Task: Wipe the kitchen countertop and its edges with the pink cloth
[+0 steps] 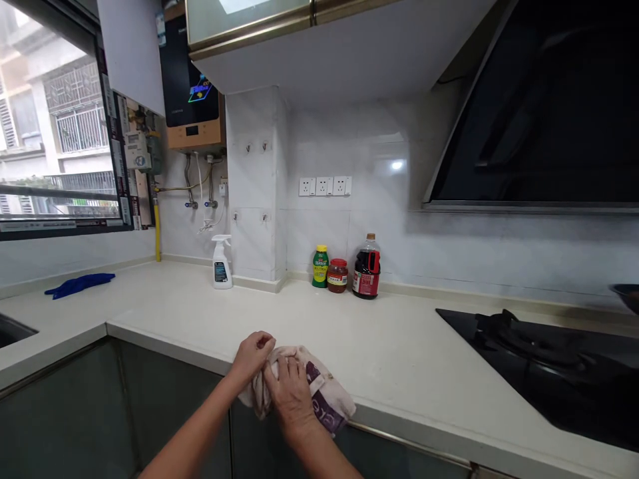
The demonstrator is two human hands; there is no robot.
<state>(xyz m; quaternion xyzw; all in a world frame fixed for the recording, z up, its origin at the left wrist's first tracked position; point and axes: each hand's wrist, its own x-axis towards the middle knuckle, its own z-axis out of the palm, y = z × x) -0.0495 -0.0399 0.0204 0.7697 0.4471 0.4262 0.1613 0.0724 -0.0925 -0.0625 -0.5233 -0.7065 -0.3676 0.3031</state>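
A pale cloth (pixel 340 398) with purple lettered patches lies bunched on the front edge of the counter, part of it hanging over. My right hand (pixel 293 396) is on top of it, fingers bent into the fabric. To its left, my left hand (pixel 253 358) is closed, its fingers curled at the upper left edge of the cloth. Folds of fabric hang between the two hands, and the left fingertips are partly hidden.
Behind stand a white spray bottle (pixel 221 265), a green yellow-capped bottle (pixel 320 267), a red-lidded jar (pixel 337 277) and a dark sauce bottle (pixel 366 269). A black gas stove (pixel 529 359) is on the right. Blue gloves (pixel 80 285) lie near the sink (pixel 14 331).
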